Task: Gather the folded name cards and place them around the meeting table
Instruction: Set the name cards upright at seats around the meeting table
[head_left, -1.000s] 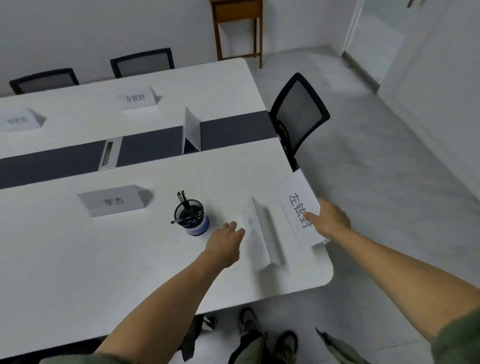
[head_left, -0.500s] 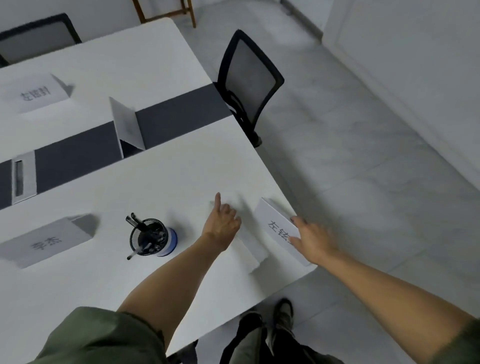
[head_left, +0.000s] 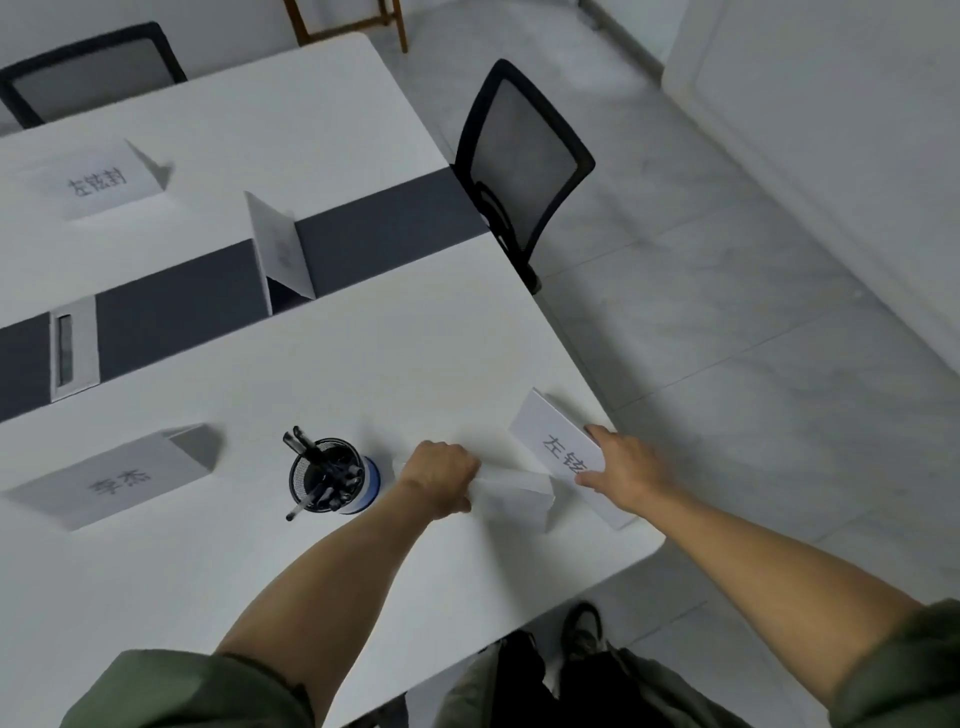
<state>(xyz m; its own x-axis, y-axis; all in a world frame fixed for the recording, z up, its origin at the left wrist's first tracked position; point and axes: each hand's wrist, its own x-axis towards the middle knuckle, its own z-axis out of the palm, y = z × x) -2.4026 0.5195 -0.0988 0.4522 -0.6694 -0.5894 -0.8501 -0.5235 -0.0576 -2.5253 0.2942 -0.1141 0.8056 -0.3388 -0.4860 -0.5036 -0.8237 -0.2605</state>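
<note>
Near the table's right corner, my right hand (head_left: 626, 467) grips a white folded name card (head_left: 556, 441) with printed characters, its lower edge resting by the table edge. My left hand (head_left: 441, 480) is closed on the left end of a second folded card (head_left: 517, 496) that lies flat on the white table (head_left: 363, 374) between both hands. Three more folded cards stand on the table: one at near left (head_left: 111, 478), one on the dark centre strip (head_left: 278, 249), one at far left (head_left: 106, 182).
A black mesh pen holder (head_left: 332, 478) with pens stands just left of my left hand. A black mesh chair (head_left: 524, 166) sits at the table's right end, another chair (head_left: 88, 70) at the far side. A cable hatch (head_left: 72, 348) lies in the dark strip. My shoes (head_left: 582, 629) show below the edge.
My left hand went from resting open beside the flat card to closing its fingers on it. My right hand lowered its card toward the table corner. The view tilted down and right.
</note>
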